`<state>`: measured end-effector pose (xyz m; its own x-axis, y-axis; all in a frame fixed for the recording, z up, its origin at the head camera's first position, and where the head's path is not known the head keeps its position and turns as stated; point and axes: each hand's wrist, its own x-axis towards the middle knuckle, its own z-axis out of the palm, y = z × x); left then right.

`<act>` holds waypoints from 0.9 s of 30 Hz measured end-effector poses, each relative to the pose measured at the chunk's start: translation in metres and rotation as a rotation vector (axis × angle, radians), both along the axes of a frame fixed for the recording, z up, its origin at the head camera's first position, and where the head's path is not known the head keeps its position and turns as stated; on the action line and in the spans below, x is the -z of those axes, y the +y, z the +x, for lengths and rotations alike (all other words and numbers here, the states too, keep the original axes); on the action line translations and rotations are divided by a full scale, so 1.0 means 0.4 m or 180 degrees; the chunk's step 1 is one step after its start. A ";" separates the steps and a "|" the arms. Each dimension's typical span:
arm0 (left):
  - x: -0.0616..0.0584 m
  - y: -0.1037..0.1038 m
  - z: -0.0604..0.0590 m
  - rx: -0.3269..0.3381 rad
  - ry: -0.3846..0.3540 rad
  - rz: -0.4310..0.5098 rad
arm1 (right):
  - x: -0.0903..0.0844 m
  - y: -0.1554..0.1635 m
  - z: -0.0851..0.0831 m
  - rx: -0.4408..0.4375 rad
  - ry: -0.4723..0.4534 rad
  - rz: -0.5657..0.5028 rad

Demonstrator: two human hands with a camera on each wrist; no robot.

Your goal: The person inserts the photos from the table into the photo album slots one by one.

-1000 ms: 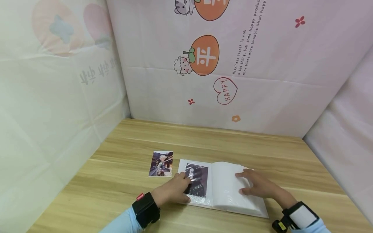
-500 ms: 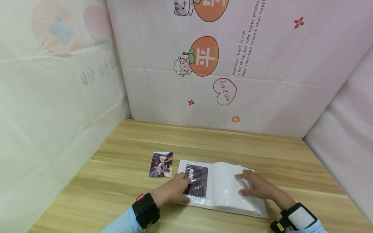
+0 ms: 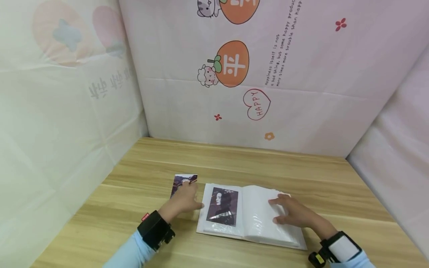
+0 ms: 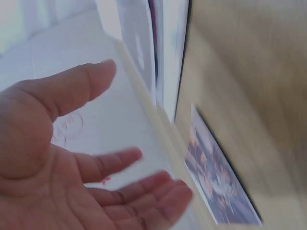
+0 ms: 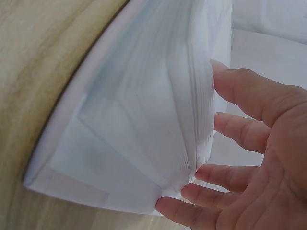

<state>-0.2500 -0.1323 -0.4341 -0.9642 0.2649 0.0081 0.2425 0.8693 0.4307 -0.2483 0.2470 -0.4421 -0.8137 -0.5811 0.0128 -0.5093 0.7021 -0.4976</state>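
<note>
A photo album (image 3: 259, 214) lies spread on the table, its left page holding a dark portrait photo (image 3: 222, 206) under clear film. The right page looks blank white. Left of the album is a loose colour photo (image 3: 177, 181), partly hidden by my left hand (image 3: 182, 199). In the left wrist view that hand has its thumb and fingers spread, and a gap shows between them and the loose photo (image 4: 218, 179). My right hand (image 3: 293, 212) rests with its fingertips along the outer edge of the album's stacked pages (image 5: 158, 91), fingers extended.
The wood-grain table (image 3: 261, 163) is bounded by a printed white cloth backdrop (image 3: 187, 104) behind it and white cloth walls on the left (image 3: 73, 149) and right (image 3: 399, 156). Each wrist carries a black strap-on device.
My left hand has lifted off the album's left page and moved left over the loose photo, uncovering the portrait. My right hand has kept its place on the pages.
</note>
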 end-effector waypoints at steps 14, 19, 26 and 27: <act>-0.004 -0.062 -0.053 -0.0925 -0.0338 -0.0437 | 0.001 0.005 0.001 -0.0019 0.0040 -0.0006; -0.001 -0.064 -0.061 -0.0881 -0.0425 -0.0561 | 0.001 0.007 0.005 -0.0024 0.0032 -0.0047; 0.011 -0.075 -0.082 -0.0888 -0.0602 -0.0735 | 0.002 0.006 0.003 0.0001 0.0020 -0.0021; -0.003 -0.072 -0.076 -0.0874 -0.0644 -0.0749 | 0.002 0.006 0.004 0.0009 0.0015 -0.0023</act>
